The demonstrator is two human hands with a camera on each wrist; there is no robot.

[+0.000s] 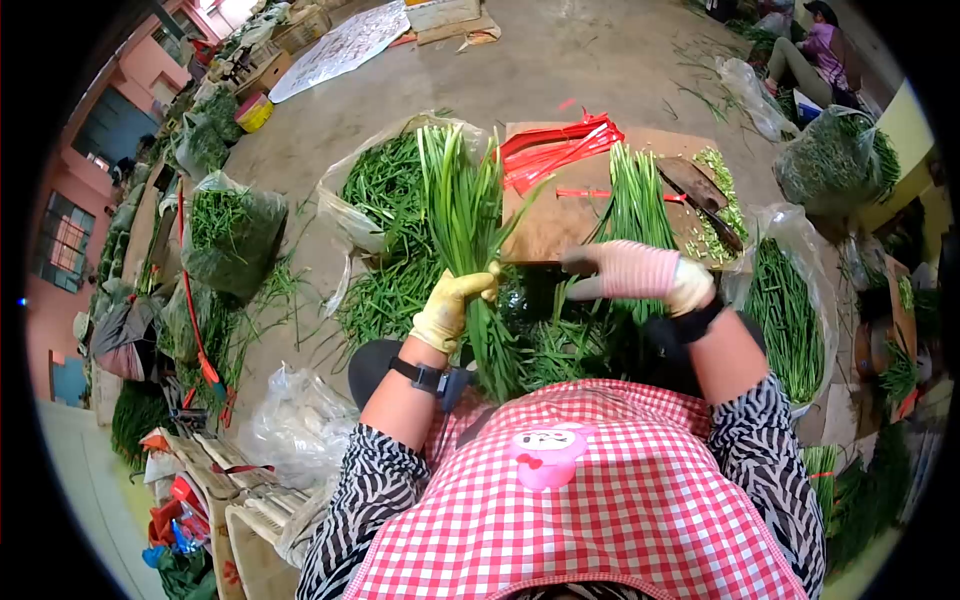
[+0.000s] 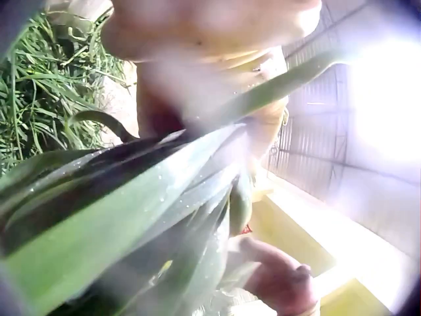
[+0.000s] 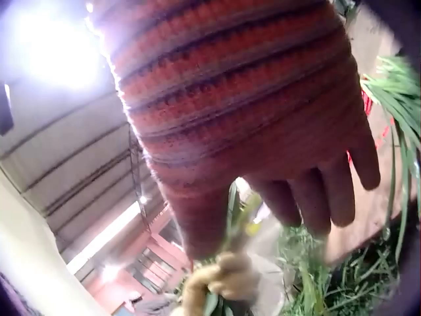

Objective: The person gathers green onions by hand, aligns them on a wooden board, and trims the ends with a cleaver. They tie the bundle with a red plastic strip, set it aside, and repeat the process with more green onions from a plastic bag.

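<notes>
My left hand [image 1: 456, 307], in a yellow glove, grips a bunch of garlic chives [image 1: 462, 205] around its lower part. Pale stalk ends point up and away, while leaf tips hang below the fist. In the left wrist view the flat, wet leaves [image 2: 118, 217] spread close to the camera. To the right, my right hand [image 1: 628, 270] wears a pink striped glove with grey fingers. Its fingers are extended and spread in the right wrist view, with nothing in the palm. Beyond it another bunch of chives [image 1: 640, 195] lies on the board [image 1: 540, 235].
Red ties [image 1: 560, 150] lie on the board, with a knife [image 1: 715, 215] and chopped stalk bits [image 1: 735, 190] at its right. A bag of loose greens [image 1: 385, 185] stands left; a bag of chives [image 1: 785, 320] stands right. A person [image 1: 820, 60] sits far right.
</notes>
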